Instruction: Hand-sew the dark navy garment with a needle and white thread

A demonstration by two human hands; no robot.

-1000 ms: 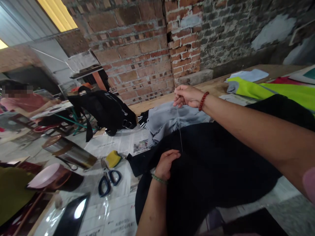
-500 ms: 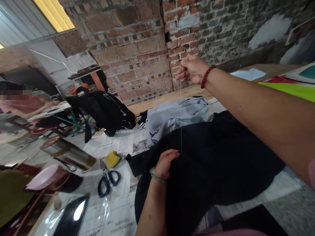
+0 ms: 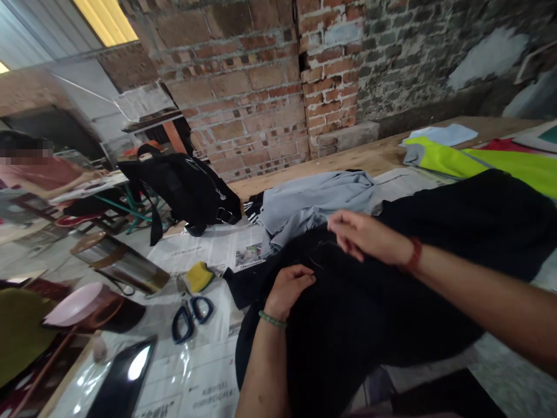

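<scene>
A large dark navy or black garment (image 3: 339, 325) is spread across the newspaper in front of me. My left hand (image 3: 289, 287), with a green bead bracelet, rests on it, thumb and forefinger pinching a fold. Just right of that, my right hand (image 3: 361, 235), wearing a red bead bracelet, hovers close above the cloth with its fingers drawn together. A thin pale thread (image 3: 317, 264) lies slack on the fabric between the hands and leads toward my right fingers. Whether a needle is between those fingers is too small to see.
Left of the garment lie blue-handled scissors (image 3: 191, 313), a yellow sponge (image 3: 199, 277), a steel flask (image 3: 119, 261), a pink bowl (image 3: 76, 305) and a phone (image 3: 124, 377). Behind are grey clothing (image 3: 313, 197), a black backpack (image 3: 187, 191) and a yellow-green garment (image 3: 448, 159). Another person (image 3: 52, 174) sits far left.
My right hand has come down from high above the garment to just over it. The thread, taut and upright before, is now slack. My left hand stays almost in place.
</scene>
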